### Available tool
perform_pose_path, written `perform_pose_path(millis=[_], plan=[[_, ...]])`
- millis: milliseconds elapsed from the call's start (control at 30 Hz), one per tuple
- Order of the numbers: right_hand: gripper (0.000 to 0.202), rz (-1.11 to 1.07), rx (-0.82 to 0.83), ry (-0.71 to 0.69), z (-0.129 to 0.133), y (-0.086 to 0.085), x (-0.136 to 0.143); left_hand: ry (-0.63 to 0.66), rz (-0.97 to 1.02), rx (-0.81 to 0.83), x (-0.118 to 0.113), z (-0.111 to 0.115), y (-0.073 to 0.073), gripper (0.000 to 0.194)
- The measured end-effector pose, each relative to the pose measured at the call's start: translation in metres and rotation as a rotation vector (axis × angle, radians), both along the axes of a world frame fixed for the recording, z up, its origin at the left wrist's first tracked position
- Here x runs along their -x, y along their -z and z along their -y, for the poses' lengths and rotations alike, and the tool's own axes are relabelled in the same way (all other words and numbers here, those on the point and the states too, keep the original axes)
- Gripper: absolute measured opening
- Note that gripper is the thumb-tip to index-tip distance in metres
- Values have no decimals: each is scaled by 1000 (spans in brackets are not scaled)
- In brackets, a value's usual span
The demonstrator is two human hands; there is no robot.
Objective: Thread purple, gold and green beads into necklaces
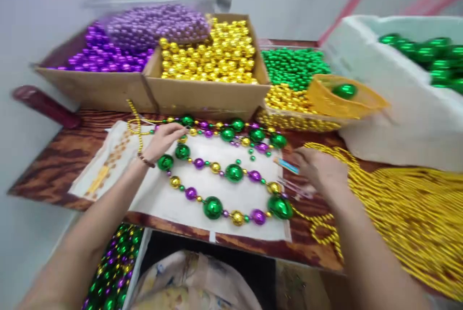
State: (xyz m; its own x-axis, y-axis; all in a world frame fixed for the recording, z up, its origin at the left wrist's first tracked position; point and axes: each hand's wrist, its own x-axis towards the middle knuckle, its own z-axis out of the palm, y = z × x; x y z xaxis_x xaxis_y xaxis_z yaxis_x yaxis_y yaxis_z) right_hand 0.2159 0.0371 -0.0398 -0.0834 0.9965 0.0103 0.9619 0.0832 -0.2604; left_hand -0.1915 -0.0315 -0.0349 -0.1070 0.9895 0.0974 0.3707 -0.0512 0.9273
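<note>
Strung green, purple and gold balls (234, 172) lie in loops on a white cloth (173, 204). My left hand (167, 140) is at the upper left of the loops, its fingers pinched together by the string near a gold bead; what they grip is too small to make out. Over the table right of the cloth is my right hand (320, 168), blurred, its fingers bent beside a small blue and orange item (287, 165). Whether it holds that item is unclear. Pink-handled scissors (296, 189) lie just below.
Cardboard boxes of purple beads (108, 54) and gold beads (210, 59) stand behind. Green beads (296, 66), an orange mesh bag (325, 90) and a white bin (379, 117) are at the back right. Gold bead strands (405, 213) cover the right side. A dark red cylinder (47, 106) is left.
</note>
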Motion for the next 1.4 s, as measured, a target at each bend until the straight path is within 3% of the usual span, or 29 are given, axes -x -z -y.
perform_pose_path(millis=[33,100,200,267,367,500,667,800,967,1067,1233,1333,1400], plan=[[17,-64,-30,-27,-3,-3,17,20,3,6,1,-3,1,30],[23,-447,1,-259,-6,-10,66,49,9,6,3,-8,4,29],[46,-912,231,-530,-8,-13,158,54,-14,-55,4,-9,5,25],[53,-1035,398,-633,-11,-11,210,52,-67,-126,7,-6,3,23],[32,-996,509,-695,-19,-7,247,37,-126,-171,21,1,5,23],[30,-822,398,-690,-29,-13,239,-30,-82,-108,55,2,16,18],[30,-739,316,-653,-23,-36,226,-716,-13,-127,123,-32,19,9],[28,-669,260,-683,-17,-43,235,-902,27,-92,160,-65,16,15],[27,-562,133,-699,-14,-54,233,-908,158,-42,164,-77,16,13],[29,-540,83,-660,-15,-66,227,-825,311,34,167,-70,3,11],[28,-532,33,-623,-13,-86,224,-645,536,97,174,-34,-41,12],[27,-521,-11,-606,-7,-99,226,-513,617,22,164,-2,-72,12],[25,-512,-41,-612,-3,-108,226,-468,567,-32,151,22,-94,16]])
